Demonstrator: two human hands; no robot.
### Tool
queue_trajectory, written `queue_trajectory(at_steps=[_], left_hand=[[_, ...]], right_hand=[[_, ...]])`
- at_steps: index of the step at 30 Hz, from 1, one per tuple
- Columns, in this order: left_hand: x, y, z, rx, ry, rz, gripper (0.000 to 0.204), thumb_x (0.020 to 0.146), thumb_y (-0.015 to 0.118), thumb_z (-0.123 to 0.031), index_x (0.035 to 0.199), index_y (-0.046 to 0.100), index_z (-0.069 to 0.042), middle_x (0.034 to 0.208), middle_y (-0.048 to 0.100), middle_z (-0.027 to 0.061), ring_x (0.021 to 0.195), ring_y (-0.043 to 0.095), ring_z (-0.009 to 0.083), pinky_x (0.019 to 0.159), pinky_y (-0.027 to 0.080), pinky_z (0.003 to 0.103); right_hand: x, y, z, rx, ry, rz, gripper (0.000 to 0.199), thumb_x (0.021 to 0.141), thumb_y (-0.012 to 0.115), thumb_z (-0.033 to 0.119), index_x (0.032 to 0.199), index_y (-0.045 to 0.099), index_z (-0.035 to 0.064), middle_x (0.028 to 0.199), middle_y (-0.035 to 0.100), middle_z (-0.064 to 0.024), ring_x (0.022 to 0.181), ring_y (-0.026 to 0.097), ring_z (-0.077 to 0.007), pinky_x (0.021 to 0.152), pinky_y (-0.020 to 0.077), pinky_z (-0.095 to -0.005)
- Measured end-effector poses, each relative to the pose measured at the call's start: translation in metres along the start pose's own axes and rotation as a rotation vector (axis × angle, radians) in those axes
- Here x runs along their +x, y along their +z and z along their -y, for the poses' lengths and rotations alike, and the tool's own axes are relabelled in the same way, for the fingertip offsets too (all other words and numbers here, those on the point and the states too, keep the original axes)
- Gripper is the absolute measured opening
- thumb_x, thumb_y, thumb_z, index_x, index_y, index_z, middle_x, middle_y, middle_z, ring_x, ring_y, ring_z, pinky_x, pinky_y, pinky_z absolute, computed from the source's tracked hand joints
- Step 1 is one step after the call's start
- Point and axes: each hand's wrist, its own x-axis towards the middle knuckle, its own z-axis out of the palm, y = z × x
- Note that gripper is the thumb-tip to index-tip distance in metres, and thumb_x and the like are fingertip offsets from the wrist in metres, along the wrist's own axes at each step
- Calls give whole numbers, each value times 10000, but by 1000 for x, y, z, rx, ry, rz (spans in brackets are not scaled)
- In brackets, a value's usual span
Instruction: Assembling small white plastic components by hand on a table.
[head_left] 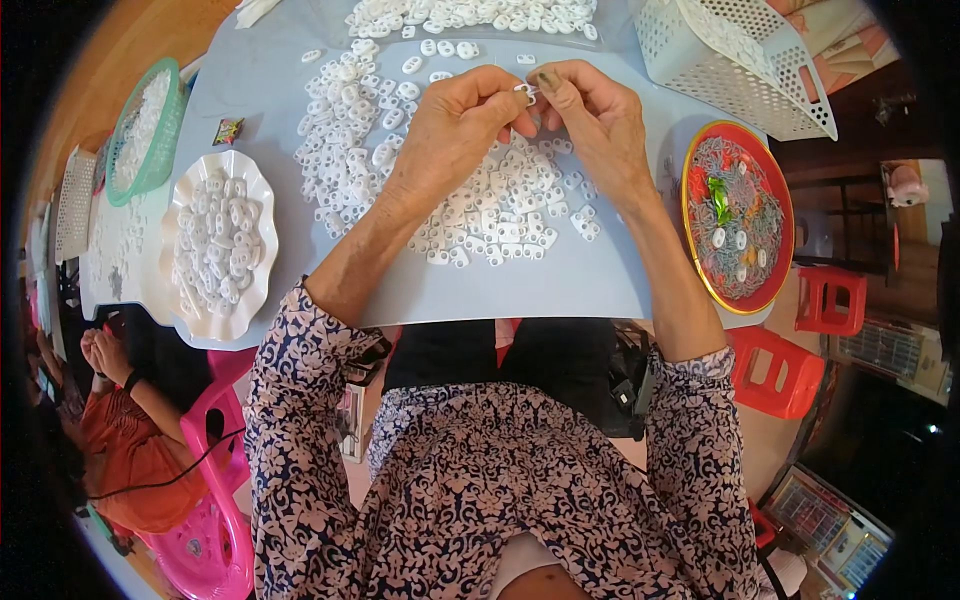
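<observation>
Holds a small white plastic piece between left hand and right hand, just where both sets of fingertips nearly meet, over the far half of the grey-blue table. Pinches it with left thumb and forefinger at its left side, with remaining left fingers curled inward. Sets right thumb and forefinger close together at its right side, with remaining right fingers bent beneath; cannot tell whether they also grip it or a tinier part. Has a loose heap of similar white pieces directly below and nearer the body, spread between both forearms, plus more scattered pieces to the left of left hand. Has single pieces just beyond left hand, and a clear bag of white pieces farther off at the table's far side. Shows, well left of left forearm, a wavy-rimmed white dish full of white pieces and, past it, a green basket. Shows, right of right forearm, a red gold-rimmed bowl of small grey parts, with a pale perforated basket beyond.
</observation>
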Motion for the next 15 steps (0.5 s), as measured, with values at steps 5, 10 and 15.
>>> queue_trajectory(at_steps=[5,10,15], left_hand=[[-2,0,1,-6,-15,-5,144,874,557,-114,876,649,-4,711,654,41,643,527,64,608,443,213],[-2,3,1,-53,22,-1,147,875,548,-111,875,644,1,719,650,41,665,550,74,628,448,215],[0,9,0,-54,77,-22,153,878,540,-109,887,642,6,719,648,47,676,566,84,639,454,223]], right_hand=[[0,-2,-4,-37,-35,-7,169,906,577,143,874,635,-12,685,605,-4,604,493,-50,560,423,-207],[1,1,-6,-25,-27,-31,143,892,591,113,826,632,-7,674,595,9,591,485,-45,540,411,-200],[-3,7,-3,15,-84,-118,137,882,618,111,817,630,-9,676,593,15,591,485,-41,535,405,-193]])
